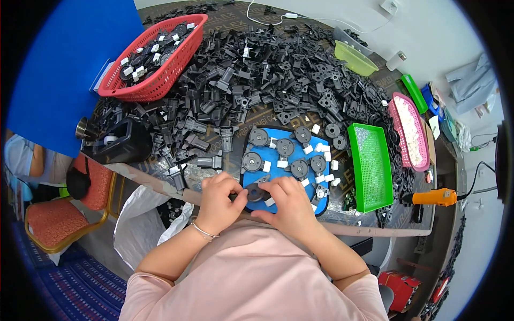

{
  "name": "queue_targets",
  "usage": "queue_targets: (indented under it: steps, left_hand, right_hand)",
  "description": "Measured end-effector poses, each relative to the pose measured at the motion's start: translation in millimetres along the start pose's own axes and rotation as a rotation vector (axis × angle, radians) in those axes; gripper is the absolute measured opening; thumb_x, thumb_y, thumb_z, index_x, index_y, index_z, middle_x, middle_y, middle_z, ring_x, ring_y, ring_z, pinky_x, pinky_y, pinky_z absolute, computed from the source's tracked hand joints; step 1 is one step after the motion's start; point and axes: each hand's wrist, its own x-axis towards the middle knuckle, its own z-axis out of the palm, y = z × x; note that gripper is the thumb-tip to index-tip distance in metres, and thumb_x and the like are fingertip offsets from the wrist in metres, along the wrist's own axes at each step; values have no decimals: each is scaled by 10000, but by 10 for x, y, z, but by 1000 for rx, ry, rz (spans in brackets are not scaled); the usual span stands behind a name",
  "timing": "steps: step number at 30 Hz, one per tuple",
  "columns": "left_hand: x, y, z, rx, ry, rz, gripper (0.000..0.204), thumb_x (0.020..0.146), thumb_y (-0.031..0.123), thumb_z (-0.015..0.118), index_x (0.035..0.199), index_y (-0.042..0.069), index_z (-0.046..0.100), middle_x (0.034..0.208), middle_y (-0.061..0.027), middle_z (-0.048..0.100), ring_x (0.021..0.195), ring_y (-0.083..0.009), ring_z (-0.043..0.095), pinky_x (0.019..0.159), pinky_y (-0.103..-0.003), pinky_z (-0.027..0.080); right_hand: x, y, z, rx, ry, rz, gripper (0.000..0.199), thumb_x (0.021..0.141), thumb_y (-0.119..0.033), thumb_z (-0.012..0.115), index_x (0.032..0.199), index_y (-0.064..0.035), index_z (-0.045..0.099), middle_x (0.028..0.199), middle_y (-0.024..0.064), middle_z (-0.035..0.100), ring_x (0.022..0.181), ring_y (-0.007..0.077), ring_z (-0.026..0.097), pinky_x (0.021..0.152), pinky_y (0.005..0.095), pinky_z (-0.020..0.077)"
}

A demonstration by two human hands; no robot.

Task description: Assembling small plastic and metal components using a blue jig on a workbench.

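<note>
At the near edge of a blue mat (274, 166), a black round plastic part (255, 192) sits between my hands. My left hand (220, 199) is closed in a pinch at the part's left side, with its fingertips partly hidden. From the right, my right hand (286, 204) grips the same part between its fingers and thumb. Several black round wheel-like pieces with white tabs, such as this caster wheel (299, 168), lie on the mat beyond my fingers. Small white plastic pieces (320, 148) are scattered among them.
A heap of black plastic brackets (257, 75) covers the table behind the mat. A red basket (195, 40) of wheel pieces stands far left. On the right are a green tray (369, 166), a pink basket (396, 125) with white pieces and an orange-handled tool (433, 198).
</note>
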Motion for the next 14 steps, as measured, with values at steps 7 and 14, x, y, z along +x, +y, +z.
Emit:
queue_targets:
  steps: [7,14]
  left_hand:
    - [-3,106,41,-458,45,-195,115,775,28,670,722,12,570,751,-54,523,634,-139,520,589,-266,418]
    - [31,73,-59,-459,65,-216,68,841,72,647,868,14,625,817,-44,551,707,-143,549,678,-249,459]
  right_hand:
    - [74,9,74,28,199,-37,563,595,-154,842,1079,-35,579,958,119,585,868,305,580,736,378,484]
    - [142,251,-127,-32,-76,0,622,598,-96,812,1174,-102,579,1006,107,591,975,334,577,836,398,483]
